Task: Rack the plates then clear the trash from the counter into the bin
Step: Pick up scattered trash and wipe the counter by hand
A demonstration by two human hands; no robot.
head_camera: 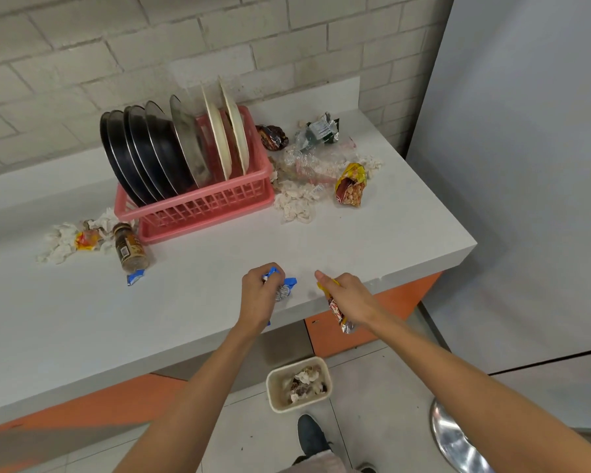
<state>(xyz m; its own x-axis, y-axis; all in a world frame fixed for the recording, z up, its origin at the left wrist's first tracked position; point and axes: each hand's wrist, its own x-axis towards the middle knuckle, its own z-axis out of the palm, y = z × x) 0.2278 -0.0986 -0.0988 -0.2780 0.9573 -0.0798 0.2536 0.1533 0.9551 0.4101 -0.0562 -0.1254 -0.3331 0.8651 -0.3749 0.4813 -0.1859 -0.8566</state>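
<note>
Two wrappers are in our grasp at the counter's [372,233] near edge: left hand [258,295] clenches a blue wrapper [289,285], right hand [347,297] a yellow wrapper [336,310].

Two cream plates [217,138], one pink rack [205,206], one jar [130,247], one bin [271,387].

Both forearms bare, reaching forward over the counter's [202,312] front edge. Left hand [260,297] curled, gripping a blue wrapper [290,282]. Right hand [348,297] gripping a yellow wrapper [336,310], one finger straight.
</note>
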